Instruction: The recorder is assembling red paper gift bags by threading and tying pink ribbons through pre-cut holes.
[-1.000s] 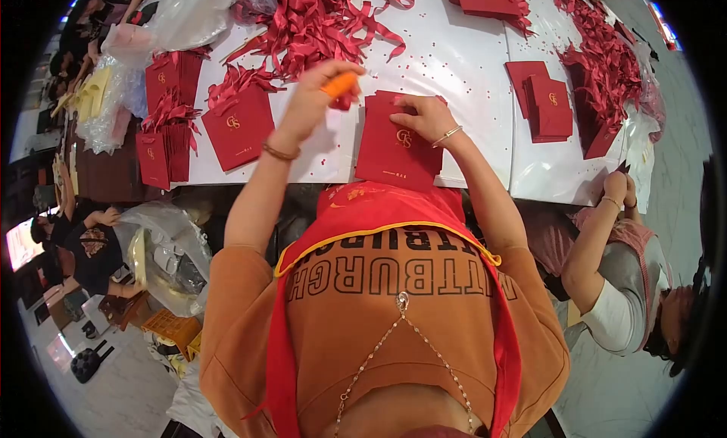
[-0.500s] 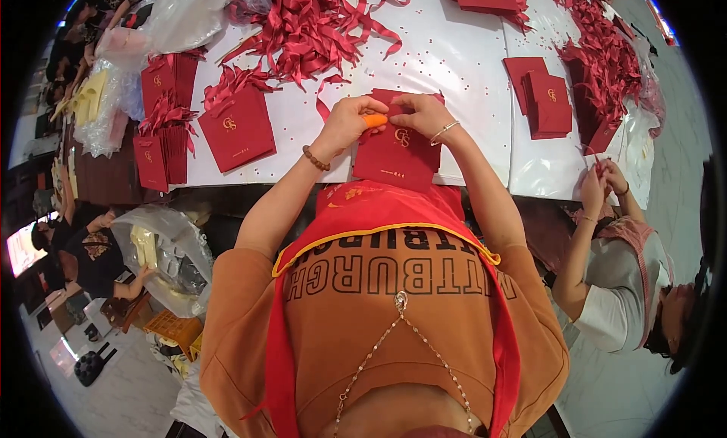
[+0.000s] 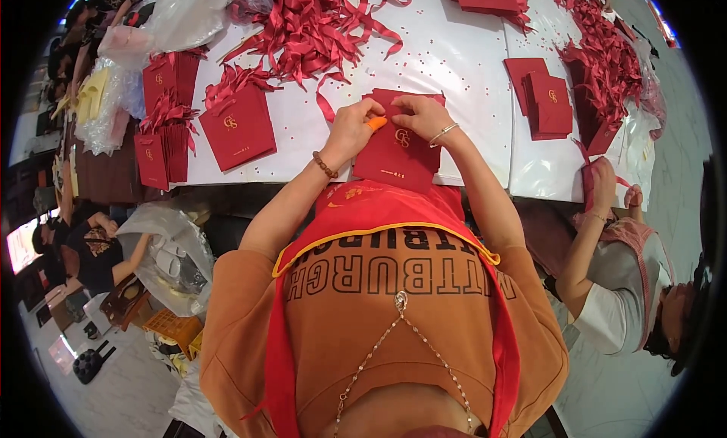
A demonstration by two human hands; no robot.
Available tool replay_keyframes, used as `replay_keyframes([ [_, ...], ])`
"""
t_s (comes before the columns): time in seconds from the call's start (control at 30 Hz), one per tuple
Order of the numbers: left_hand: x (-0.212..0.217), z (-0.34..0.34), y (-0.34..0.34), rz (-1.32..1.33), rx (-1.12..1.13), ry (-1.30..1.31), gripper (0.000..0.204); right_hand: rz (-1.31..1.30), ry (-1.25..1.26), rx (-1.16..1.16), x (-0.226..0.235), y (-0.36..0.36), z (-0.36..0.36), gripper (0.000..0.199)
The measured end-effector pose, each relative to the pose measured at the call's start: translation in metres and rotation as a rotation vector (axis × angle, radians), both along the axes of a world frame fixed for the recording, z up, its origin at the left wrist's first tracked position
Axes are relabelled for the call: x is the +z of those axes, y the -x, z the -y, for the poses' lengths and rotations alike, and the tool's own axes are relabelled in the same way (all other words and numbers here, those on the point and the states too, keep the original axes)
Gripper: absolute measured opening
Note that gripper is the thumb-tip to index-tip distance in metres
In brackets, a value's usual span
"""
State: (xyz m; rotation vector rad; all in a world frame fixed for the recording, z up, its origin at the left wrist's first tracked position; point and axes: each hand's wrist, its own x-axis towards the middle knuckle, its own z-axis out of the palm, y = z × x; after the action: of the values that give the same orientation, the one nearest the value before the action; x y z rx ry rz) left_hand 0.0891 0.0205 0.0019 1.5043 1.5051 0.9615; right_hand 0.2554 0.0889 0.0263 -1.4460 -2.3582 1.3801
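Observation:
A red paper bag (image 3: 397, 156) with gold print lies flat on top of other red bags at the table's front edge. Over its upper part, my left hand (image 3: 354, 131) is closed in a pinch, with an orange cover on one finger. Facing it, my right hand (image 3: 425, 118) is also pinched, its fingertips at the bag's upper middle. Whatever the fingertips hold is too small and too hidden to tell. Just beyond my left hand, a loose red ribbon (image 3: 324, 104) curls on the white table.
A heap of red ribbons (image 3: 318, 29) lies at the back. Bags with ribbon handles (image 3: 238, 127) stand or lie to the left; more bags (image 3: 549, 104) lie to the right. A co-worker (image 3: 617, 286) sits at right, handling red ribbon. Clear plastic wrapping (image 3: 185, 17) fills the far left.
My left hand has shifted slightly, its wrist a little to the right and lower. My right hand stays nearly still. The co-worker's hands have moved apart with a ribbon between them.

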Motion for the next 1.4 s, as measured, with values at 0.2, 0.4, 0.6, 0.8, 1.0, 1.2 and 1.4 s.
replay_keyframes([
  [0.2,0.011,-0.002,-0.001,-0.054,-0.017,-0.009,0.011,-0.128,-0.020,-0.037,-0.010,-0.002,0.001,0.030],
  [0.4,0.004,0.002,-0.003,-0.191,-0.056,-0.342,0.012,-0.200,0.154,-0.093,-0.007,-0.002,-0.002,0.028],
  [0.6,0.011,0.006,0.001,-0.194,-0.150,-0.244,0.014,-0.221,0.187,-0.078,-0.013,-0.003,-0.004,0.027],
  [0.8,0.003,0.010,-0.003,-0.152,-0.056,-0.208,0.012,-0.183,0.144,-0.121,-0.026,-0.004,-0.003,0.028],
  [1.0,0.015,0.011,-0.004,-0.179,0.000,-0.141,0.009,-0.202,0.182,-0.120,-0.025,-0.005,-0.004,0.028],
  [1.2,0.008,0.009,-0.008,-0.155,-0.017,-0.237,0.013,-0.211,0.167,-0.107,-0.028,-0.007,-0.005,0.027],
  [1.4,0.002,0.011,-0.005,-0.351,-0.023,-0.354,0.014,-0.150,0.145,-0.121,-0.017,-0.003,-0.002,0.027],
])
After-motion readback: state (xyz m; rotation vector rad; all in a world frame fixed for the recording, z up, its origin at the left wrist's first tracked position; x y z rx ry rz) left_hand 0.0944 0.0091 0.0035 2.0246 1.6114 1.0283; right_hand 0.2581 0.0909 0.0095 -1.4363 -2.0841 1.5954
